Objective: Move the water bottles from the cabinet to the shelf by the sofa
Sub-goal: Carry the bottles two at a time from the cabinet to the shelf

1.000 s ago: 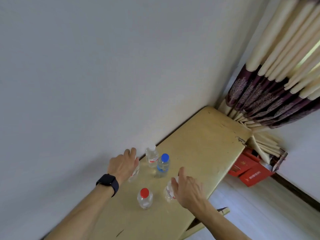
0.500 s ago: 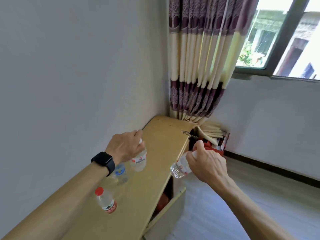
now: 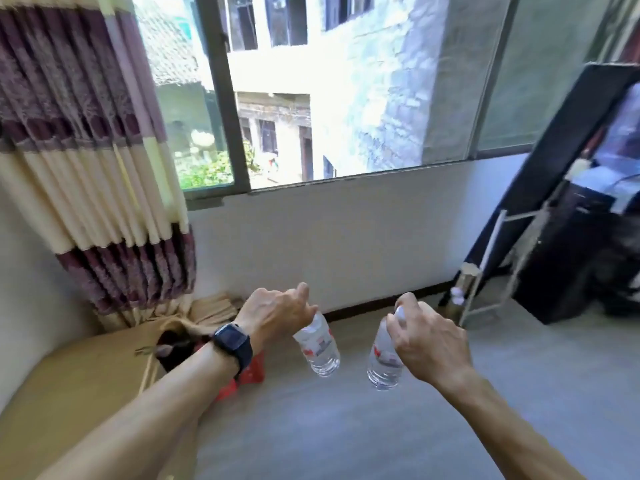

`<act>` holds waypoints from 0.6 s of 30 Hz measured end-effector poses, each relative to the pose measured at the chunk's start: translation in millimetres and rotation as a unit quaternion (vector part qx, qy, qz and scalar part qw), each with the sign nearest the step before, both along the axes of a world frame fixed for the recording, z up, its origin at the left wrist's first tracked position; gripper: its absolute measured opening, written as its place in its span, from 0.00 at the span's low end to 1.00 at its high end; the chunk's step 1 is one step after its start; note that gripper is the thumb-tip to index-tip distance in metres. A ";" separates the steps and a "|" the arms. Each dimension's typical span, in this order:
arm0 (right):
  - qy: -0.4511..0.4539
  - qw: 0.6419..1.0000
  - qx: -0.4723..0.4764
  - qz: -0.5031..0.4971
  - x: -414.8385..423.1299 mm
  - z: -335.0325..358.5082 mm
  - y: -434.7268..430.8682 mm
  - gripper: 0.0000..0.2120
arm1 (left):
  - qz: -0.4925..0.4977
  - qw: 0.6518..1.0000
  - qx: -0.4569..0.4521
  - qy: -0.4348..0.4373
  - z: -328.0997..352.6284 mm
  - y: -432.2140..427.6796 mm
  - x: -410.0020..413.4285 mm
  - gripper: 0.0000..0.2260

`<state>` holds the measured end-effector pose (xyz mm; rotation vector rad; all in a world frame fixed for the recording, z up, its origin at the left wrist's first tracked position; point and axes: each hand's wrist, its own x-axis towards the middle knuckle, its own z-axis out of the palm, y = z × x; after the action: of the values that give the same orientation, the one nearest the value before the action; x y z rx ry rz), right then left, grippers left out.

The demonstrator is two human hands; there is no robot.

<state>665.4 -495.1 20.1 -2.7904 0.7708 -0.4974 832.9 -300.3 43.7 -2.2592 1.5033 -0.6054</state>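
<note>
Half a second ago both hands hung over the cabinet with two more bottles standing on its top; now the view has swung to the window, and only a corner of the cabinet (image 3: 69, 386) shows at lower left, so the carry to the shelf looks under way. The left hand (image 3: 277, 315) is clamped round the neck of one water bottle (image 3: 320, 346) at centre frame, and the right hand (image 3: 429, 339) grips a second water bottle (image 3: 382, 358) beside it, apart. Count: two hands, two bottles, both in the air above the floor (image 3: 346, 427); no sofa in view.
</note>
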 end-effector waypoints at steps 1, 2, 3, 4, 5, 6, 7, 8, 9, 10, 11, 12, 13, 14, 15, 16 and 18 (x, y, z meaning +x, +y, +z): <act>0.009 1.000 -0.013 -0.024 -14.9 1.5 -19.5 0.16 | 0.004 1.000 0.018 0.021 3.2 -31.0 -1.6 0.28; 0.004 0.998 -0.002 -0.055 -29.3 3.2 -38.2 0.17 | 0.009 0.999 0.029 0.040 7.9 -61.9 -4.5 0.26; -0.018 0.995 0.025 -0.091 -43.3 6.0 -55.7 0.15 | -0.004 0.999 0.024 0.048 11.6 -91.2 -6.3 0.24; -0.035 0.990 0.052 -0.130 -57.1 9.8 -71.3 0.12 | -0.024 0.998 0.011 0.056 13.5 -118.5 -6.9 0.22; -0.053 0.983 0.063 -0.161 -69.9 13.3 -86.1 0.10 | -0.049 0.996 -0.005 0.071 12.5 -144.3 -8.0 0.20; -0.064 0.978 0.063 -0.189 -82.0 16.0 -101.3 0.09 | -0.072 0.993 -0.016 0.093 11.9 -169.1 -10.2 0.17; -0.074 0.972 0.062 -0.215 -93.6 19.7 -115.4 0.09 | -0.093 0.988 -0.030 0.118 12.5 -192.5 -13.8 0.15; -0.083 0.966 0.061 -0.237 -104.0 22.8 -129.6 0.08 | -0.111 0.982 -0.046 0.146 14.6 -215.1 -18.4 0.13; -0.091 0.960 0.059 -0.257 -114.1 27.4 -143.2 0.07 | -0.131 0.974 -0.065 0.174 19.1 -236.1 -24.0 0.11; -0.095 0.955 0.053 -0.276 -123.0 31.5 -157.7 0.07 | -0.156 0.965 -0.080 0.196 23.4 -257.4 -28.5 0.11; -0.097 0.949 0.045 -0.295 -131.1 36.4 -171.4 0.07 | -0.182 0.955 -0.094 0.213 26.6 -277.8 -32.4 0.11; -0.100 0.943 0.037 -0.314 -138.2 42.0 -184.7 0.07 | -0.203 0.947 -0.105 0.228 29.9 -296.8 -36.4 0.11; -0.106 0.937 0.028 -0.330 -144.7 47.8 -198.0 0.07 | -0.220 0.940 -0.107 0.236 33.2 -316.1 -39.4 0.12; -0.116 0.931 0.023 -0.346 -151.0 53.1 -211.3 0.08 | -0.237 0.935 -0.110 0.240 37.1 -334.9 -42.1 0.13; -0.124 0.923 0.020 -0.364 -157.4 58.5 -224.2 0.08 | -0.255 0.929 -0.113 0.243 40.9 -353.1 -44.8 0.14; -0.132 0.915 0.021 -0.381 -164.9 63.1 -235.9 0.09 | -0.274 0.923 -0.113 0.246 44.8 -371.1 -48.3 0.15; -0.149 0.902 0.022 -0.404 -180.7 73.4 -256.6 0.10 | -0.317 0.907 -0.114 0.251 54.4 -406.2 -58.7 0.16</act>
<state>484.8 -751.7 93.4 -2.1477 1.8084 -0.9807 774.2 -706.5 98.0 -2.1646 2.5959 -0.3831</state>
